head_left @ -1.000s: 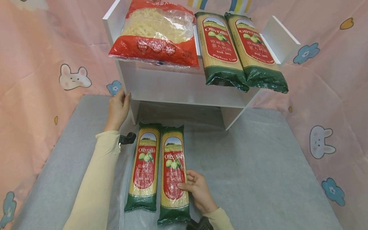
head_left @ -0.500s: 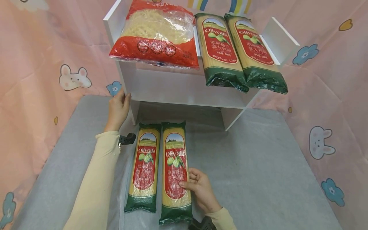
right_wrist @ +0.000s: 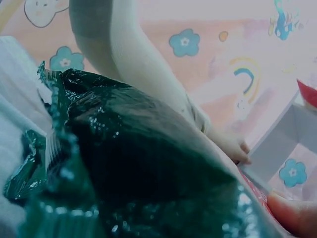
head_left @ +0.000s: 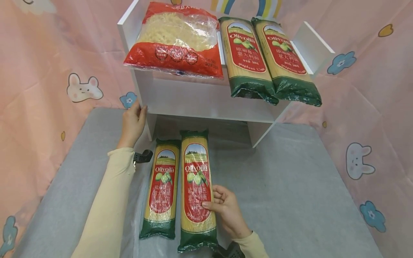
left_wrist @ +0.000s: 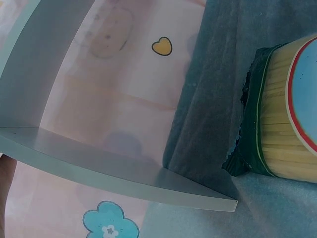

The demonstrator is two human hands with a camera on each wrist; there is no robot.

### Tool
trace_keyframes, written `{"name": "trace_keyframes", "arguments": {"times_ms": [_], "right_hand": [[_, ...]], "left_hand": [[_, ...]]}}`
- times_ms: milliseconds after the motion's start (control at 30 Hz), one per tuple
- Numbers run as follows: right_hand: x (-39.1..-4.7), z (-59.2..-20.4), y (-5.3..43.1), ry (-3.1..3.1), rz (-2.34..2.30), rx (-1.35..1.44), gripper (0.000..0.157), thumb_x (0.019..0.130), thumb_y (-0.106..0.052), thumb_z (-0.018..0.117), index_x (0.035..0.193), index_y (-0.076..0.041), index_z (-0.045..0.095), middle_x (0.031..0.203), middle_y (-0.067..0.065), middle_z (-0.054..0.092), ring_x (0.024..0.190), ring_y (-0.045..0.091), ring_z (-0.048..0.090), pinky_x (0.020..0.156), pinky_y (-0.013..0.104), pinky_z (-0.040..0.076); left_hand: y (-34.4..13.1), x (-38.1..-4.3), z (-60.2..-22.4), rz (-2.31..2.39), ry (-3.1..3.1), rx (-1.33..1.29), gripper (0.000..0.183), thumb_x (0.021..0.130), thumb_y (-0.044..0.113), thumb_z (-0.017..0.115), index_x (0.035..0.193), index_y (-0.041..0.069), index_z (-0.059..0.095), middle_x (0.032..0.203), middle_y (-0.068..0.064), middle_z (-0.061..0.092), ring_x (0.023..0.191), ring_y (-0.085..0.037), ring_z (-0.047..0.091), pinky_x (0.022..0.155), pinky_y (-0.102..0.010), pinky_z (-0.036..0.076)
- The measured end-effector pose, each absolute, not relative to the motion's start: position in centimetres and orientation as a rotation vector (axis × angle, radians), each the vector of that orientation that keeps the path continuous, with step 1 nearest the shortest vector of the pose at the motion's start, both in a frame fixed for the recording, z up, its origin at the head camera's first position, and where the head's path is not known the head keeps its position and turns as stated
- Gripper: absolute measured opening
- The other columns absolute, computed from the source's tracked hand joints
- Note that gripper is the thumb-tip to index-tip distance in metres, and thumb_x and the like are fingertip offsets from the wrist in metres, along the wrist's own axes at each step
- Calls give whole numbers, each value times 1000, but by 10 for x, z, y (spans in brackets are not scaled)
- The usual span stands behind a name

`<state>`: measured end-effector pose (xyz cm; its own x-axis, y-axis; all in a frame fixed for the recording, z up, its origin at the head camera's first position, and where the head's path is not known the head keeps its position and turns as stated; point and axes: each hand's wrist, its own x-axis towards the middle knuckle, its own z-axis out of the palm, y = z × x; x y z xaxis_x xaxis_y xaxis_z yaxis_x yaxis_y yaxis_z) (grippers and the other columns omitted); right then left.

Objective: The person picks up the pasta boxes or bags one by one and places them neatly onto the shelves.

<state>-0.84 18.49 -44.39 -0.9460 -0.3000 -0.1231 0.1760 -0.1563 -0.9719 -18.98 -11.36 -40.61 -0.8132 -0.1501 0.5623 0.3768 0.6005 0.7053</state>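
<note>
My right hand grips a spaghetti pack by its right edge, thumb on the red label and fingers at the side. In the right wrist view the pack's green end fills the near part, and the thumb shows at the lower right. Left of it, a second spaghetti pack lies on the grey cloth. My left hand holds the left side panel of the white shelf; the left wrist view shows that panel with only a sliver of the hand.
On the shelf's top level lie a red bag of pasta and two more spaghetti packs, one in the middle and one at the right. Pink printed fabric surrounds the cloth-covered table.
The right hand has shifted the gripped spaghetti pack slightly away from me, toward the shelf, and it looks larger in view. The left hand stays on the shelf panel.
</note>
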Motion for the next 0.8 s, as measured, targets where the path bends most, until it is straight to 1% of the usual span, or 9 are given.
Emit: {"name": "trace_keyframes", "arguments": {"times_ms": [167, 400, 800], "right_hand": [[-9, -439, 184, 1804, -2173, -153, 47, 76, 10, 65, 115, 23, 45, 90, 2, 70, 81, 15, 68, 73, 29, 54], [-11, -431, 184, 1819, -2180, -159, 46, 75, 10, 66, 115, 23, 45, 91, 5, 70, 79, 16, 68, 74, 30, 54], [-9, -420, 183, 1820, -2200, -172, 47, 75, 10, 67, 115, 22, 46, 92, 8, 69, 80, 17, 68, 73, 31, 54]], "left_hand": [[-113, -190, -406, -1171, -2236, -178, 16, 98, 7, 49, 101, -7, 56, 86, -27, 64, 72, -36, 60, 62, -46, 45], [-113, -190, -406, -1168, -2240, -180, 16, 98, 7, 49, 104, -7, 56, 83, -26, 63, 67, -33, 56, 60, -44, 42], [-114, -190, -407, -1194, -2249, -171, 18, 98, 7, 49, 105, -7, 56, 93, -28, 64, 79, -38, 62, 68, -48, 48]]}}
